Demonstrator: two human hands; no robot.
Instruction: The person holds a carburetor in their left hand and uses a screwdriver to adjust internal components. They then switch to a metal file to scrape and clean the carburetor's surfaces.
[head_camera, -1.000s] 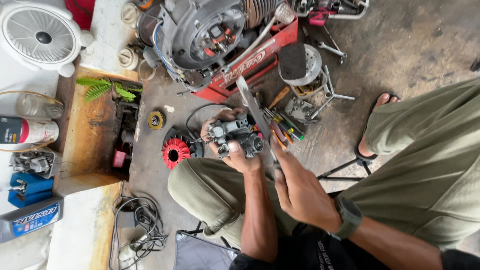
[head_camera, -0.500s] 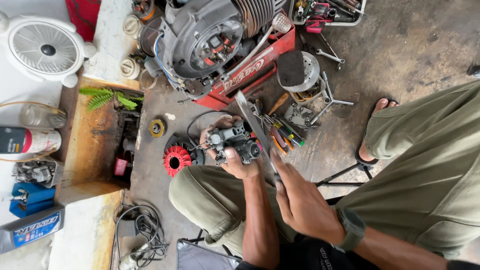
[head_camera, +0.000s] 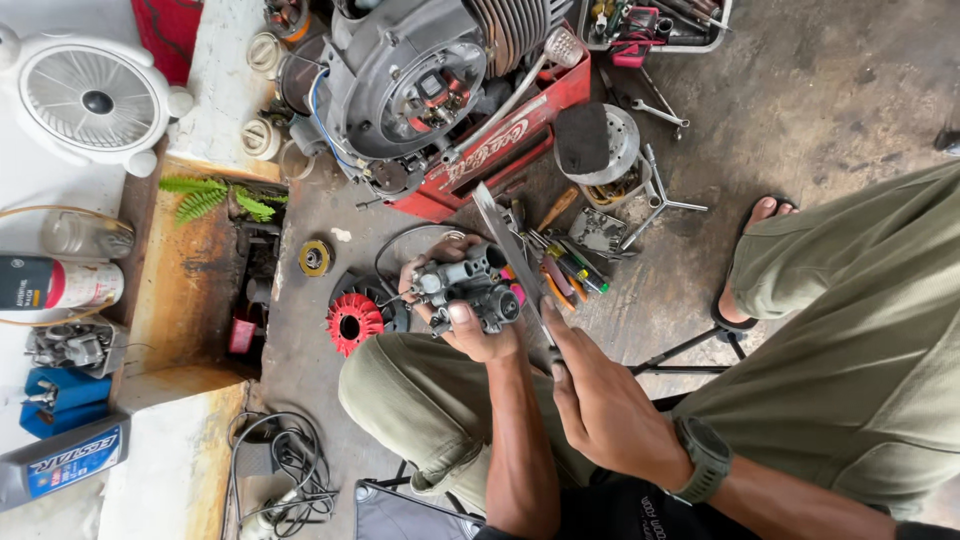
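Fan (head_camera: 97, 102), white and round, occupies the upper left of the frame, with a spray can (head_camera: 58, 284) and a blue oil bottle (head_camera: 62, 462) lower on the left edge. Right of these, a red finned wheel (head_camera: 354, 321) lies on the concrete floor (head_camera: 830, 110), below a grey engine (head_camera: 415, 85) resting on a red crate (head_camera: 500, 140) at upper centre. At frame centre, the left hand (head_camera: 470, 320) has its grip closed around a small grey carburettor (head_camera: 468, 288), thumb pressed on its near face, held above the knee. Just right, the right hand (head_camera: 610, 410), watch at the wrist, pinches a long flat metal blade (head_camera: 508, 250) that slants up past the carburettor; whether they touch cannot be told. Screwdrivers (head_camera: 565, 268) lie behind, and a sandalled foot (head_camera: 745, 260) sits at right.
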